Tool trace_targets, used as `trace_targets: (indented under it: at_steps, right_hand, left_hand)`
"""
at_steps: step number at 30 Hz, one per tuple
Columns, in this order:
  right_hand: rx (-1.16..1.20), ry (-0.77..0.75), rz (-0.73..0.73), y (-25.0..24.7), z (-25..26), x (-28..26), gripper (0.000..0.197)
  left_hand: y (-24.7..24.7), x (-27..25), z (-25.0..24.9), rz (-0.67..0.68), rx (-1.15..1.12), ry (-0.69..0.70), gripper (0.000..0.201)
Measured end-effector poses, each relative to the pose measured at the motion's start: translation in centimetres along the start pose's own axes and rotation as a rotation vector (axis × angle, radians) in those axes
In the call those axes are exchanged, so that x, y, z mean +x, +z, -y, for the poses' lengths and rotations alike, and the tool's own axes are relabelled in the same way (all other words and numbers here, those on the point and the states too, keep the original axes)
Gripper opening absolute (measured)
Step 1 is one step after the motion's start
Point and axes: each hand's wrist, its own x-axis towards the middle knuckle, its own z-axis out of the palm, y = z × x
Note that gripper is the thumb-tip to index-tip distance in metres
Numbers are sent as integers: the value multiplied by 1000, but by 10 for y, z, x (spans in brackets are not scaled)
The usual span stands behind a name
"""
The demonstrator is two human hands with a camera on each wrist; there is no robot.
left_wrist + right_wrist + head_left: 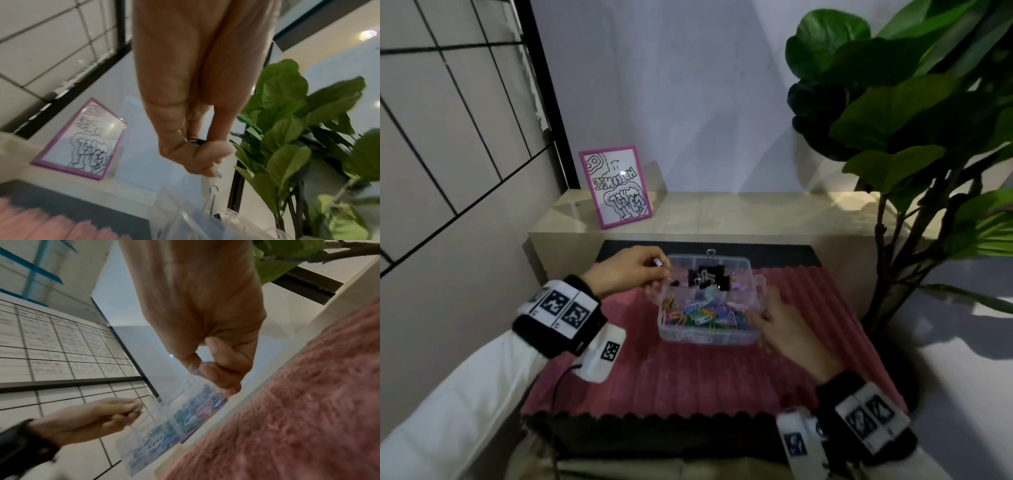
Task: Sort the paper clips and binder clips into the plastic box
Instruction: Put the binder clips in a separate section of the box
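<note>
Now, left hand [627, 270]: a small clip, pinched, is held over the far-left corner of the clear compartmented plastic box [736, 337].
Right hand [789, 327]: near-right wall is gripped.
Advice: release low, beside the black binder clips [708, 278], far from the coloured paper clips [698, 313].

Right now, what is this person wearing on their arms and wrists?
Both arms are in white sleeves. Each wrist carries a black band with white panels printed with square black-and-white marker patterns. A white box-shaped camera unit, also bearing a marker, hangs below each band; a black cable trails from the left one. The left hand and right hand are bare.
</note>
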Motion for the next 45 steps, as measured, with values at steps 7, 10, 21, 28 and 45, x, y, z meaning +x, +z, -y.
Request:
trace_targets:
  at_steps: [7, 10, 21, 28, 45]
  right_hand:
    - [-74, 40, 11, 22, -15, -37, 20]
    - [-20, 154, 32, 23, -17, -42, 20]
    - [-501, -420, 559, -12, 26, 54, 44]
    - [-500, -282, 535, -3, 16, 65, 33]
    - [-649, -466, 439, -7, 4, 52, 29]
  left_hand:
    - [17, 36, -14, 172, 198, 76, 13]
    - [17, 38, -8, 147, 224, 78, 16]
    - [31, 31, 18, 292, 480, 235, 25]
    - [45, 19, 33, 315, 431, 393, 30]
    - [70, 17, 36, 272, 760, 480, 45]
